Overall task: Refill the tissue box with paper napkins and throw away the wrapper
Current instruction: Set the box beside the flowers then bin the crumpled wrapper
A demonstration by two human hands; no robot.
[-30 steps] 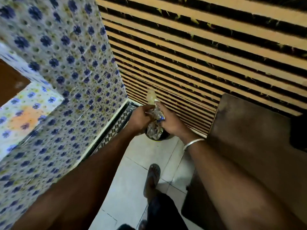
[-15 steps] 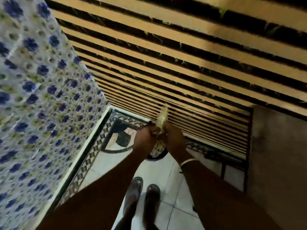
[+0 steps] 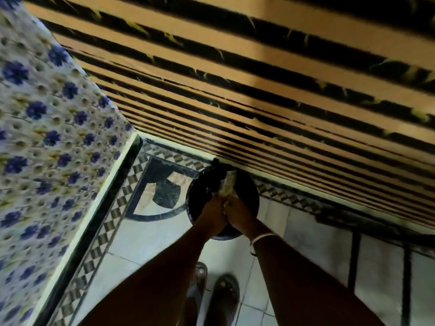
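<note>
Left hand: the left hand (image 3: pixel 213 211) is curled tight round the lower end of the wrapper, knuckles facing up toward the camera. It sits pressed right against the other hand.

Right hand: the right hand (image 3: pixel 237 210) is doing the same, fingers closed on the same bunch of plastic from the other side. There's a thin pale bangle (image 3: pixel 260 238) on that wrist, just behind the hand.

Wrapper: the wrapper (image 3: pixel 227 185) is a crumpled, clear-ish plastic twist, kinda shiny. Its top end sticks up and away past both sets of knuckles; the rest is buried between the palms, so can't see how much there is.

Bin: a round black bin (image 3: pixel 197 196) sits directly under and beyond both hands, and the wrapper's free end is over its dark opening. Can't tell if the plastic touches the inside or just hangs above it.

Wall ahead: a striped tan-and-black wall (image 3: pixel 259 90) rises just past the bin, beyond the hands.

Left side: a cloth with blue flowers (image 3: pixel 47 137) hangs well off to the left of the left arm.

Floor: a pale tiled floor (image 3: pixel 146 234) with a checkered border lies below the arms.

Feet: two sandals (image 3: pixel 223 295) show near the elbows, between the forearms. Everything's a bit motion-blurred tbh.
</note>
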